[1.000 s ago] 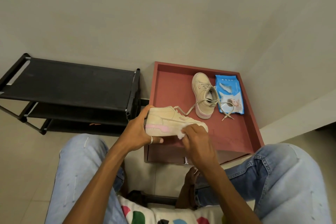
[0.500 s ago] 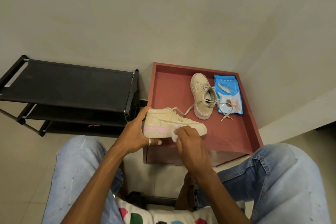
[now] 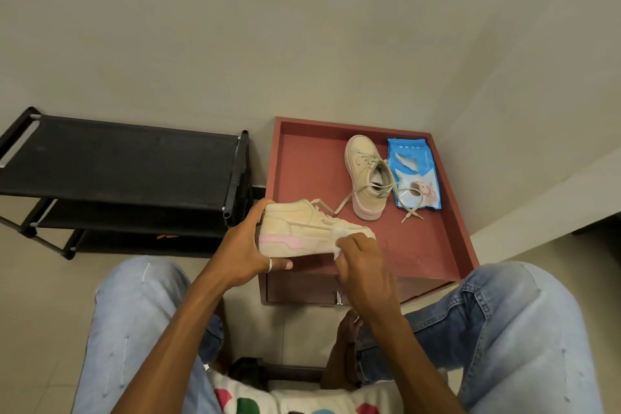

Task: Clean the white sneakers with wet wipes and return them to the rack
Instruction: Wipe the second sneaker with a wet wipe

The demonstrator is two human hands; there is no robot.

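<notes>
Black rack (image 3: 117, 165) left of red tray (image 3: 302, 171); left hand (image 3: 245, 252) grips sneaker (image 3: 302, 228), right hand (image 3: 363, 265) pinches wipe (image 3: 336, 251).

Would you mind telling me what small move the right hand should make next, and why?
Probably draw the wipe back along the sole edge toward the heel: the right hand presses it near the toe, and the left hand grips the sneaker steady.

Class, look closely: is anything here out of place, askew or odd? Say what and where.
The sneaker standing in the red tray is untied; its loose lace trails over the blue wipes pack beside it. Nothing looks spilled or damaged.
</notes>
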